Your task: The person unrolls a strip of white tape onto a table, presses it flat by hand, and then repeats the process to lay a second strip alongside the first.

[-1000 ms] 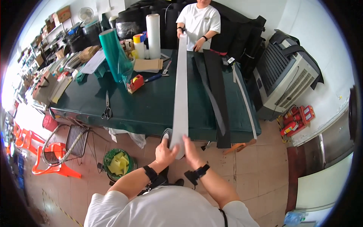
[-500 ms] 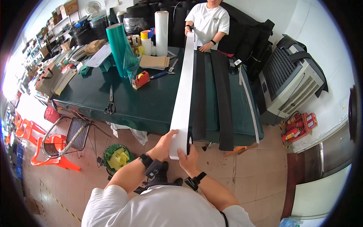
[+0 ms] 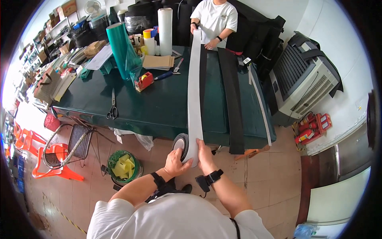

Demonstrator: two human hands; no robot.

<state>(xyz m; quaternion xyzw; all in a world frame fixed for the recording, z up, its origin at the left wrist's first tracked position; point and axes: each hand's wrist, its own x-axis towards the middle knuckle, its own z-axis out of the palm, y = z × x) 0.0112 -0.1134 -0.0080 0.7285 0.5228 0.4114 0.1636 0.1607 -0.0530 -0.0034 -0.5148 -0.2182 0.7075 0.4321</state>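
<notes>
A long white strip (image 3: 194, 91) stretches across the table from my hands to a co-worker at the far side. Its near end winds into a roll (image 3: 181, 144) with dark and light layers, tilted so that its coiled side shows. My left hand (image 3: 175, 162) is closed on the roll and the strip beside it, just off the table's near edge. On the strip's right edge my right hand (image 3: 205, 155) is closed, thumb on top. Under the white strip lies a black strip (image 3: 203, 71), partly covered. Another black strip (image 3: 231, 103) lies to its right, hanging over the near edge.
On the dark green table (image 3: 155, 107) lie scissors (image 3: 113, 105), a red tape dispenser (image 3: 143, 81) and brown card (image 3: 158, 62). A green roll (image 3: 119, 51) stands behind. A co-worker (image 3: 215, 20) holds the strip's far end. A green basket (image 3: 137, 169) stands on the floor.
The strip has turned in my hands, so the roll now shows on its left side. The strip's near part has shifted right, over the black strip.
</notes>
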